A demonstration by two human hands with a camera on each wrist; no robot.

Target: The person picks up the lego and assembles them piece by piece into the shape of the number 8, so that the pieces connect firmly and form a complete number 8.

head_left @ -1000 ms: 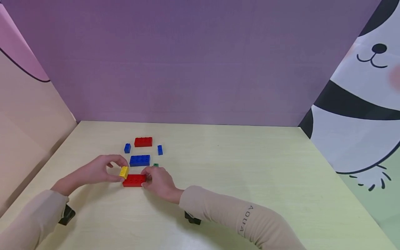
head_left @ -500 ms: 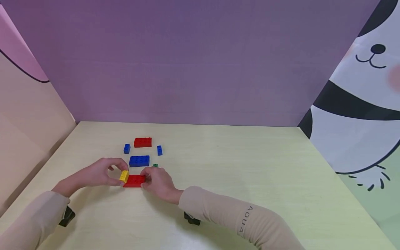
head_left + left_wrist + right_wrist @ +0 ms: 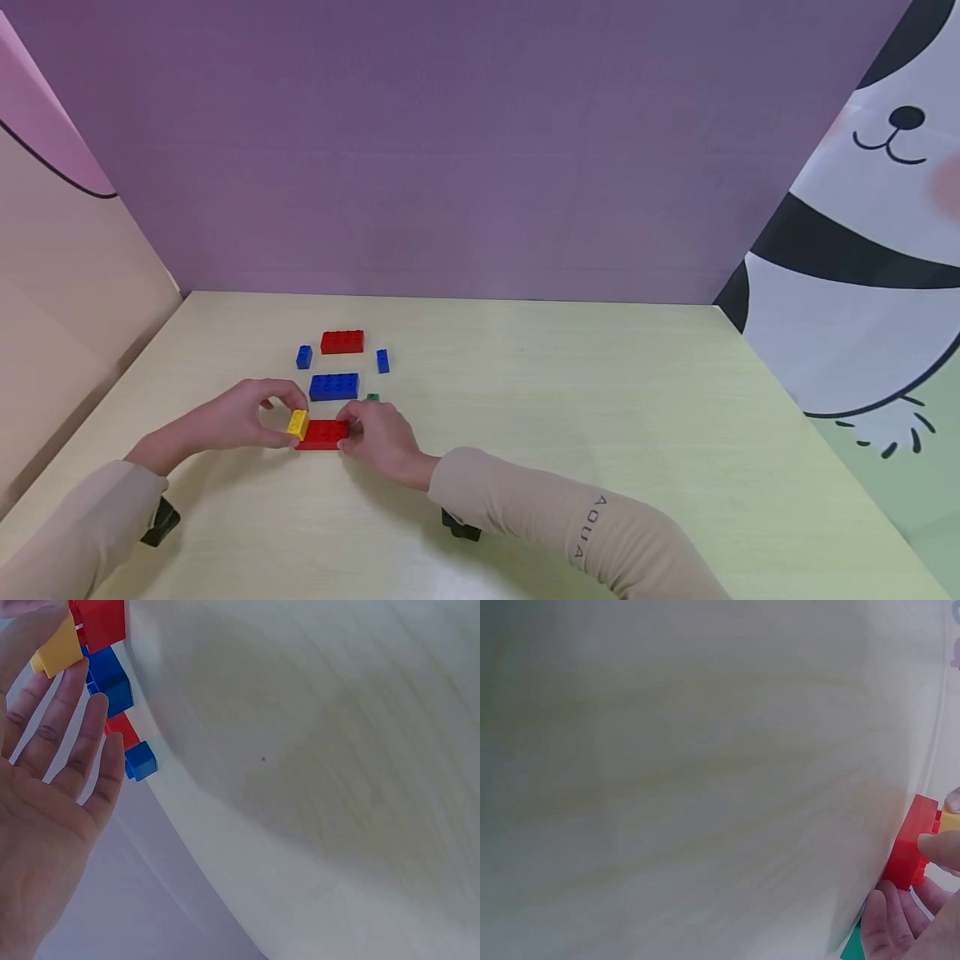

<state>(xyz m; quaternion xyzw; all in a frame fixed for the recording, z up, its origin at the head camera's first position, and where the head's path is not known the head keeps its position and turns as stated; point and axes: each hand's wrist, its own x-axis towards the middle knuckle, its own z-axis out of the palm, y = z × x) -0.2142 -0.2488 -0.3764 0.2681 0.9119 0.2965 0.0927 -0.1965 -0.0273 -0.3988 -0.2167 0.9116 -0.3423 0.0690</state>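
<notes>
My left hand (image 3: 238, 417) pinches a small yellow brick (image 3: 297, 424) between thumb and forefinger, over the left end of a red brick (image 3: 324, 434). In the left wrist view the yellow brick (image 3: 60, 649) sits at the fingertips, and the other fingers are spread. The right hand (image 3: 384, 440) grips the right end of that same red brick, which lies on the table. Seen from the right wrist, the thumb and fingers are around the end of the red brick (image 3: 909, 847), studs facing the yellow brick (image 3: 950, 820).
Behind the hands lie a long blue brick (image 3: 334, 387), a second red brick (image 3: 342, 342), and two small blue bricks, one left (image 3: 303, 357) and one right (image 3: 382, 361). A green brick (image 3: 372, 397) is partly hidden by the right hand. A purple wall (image 3: 465, 150) borders the table's back edge.
My left hand has lowered the yellow brick onto the left end of the red brick. The right hand has kept its grip in place.
</notes>
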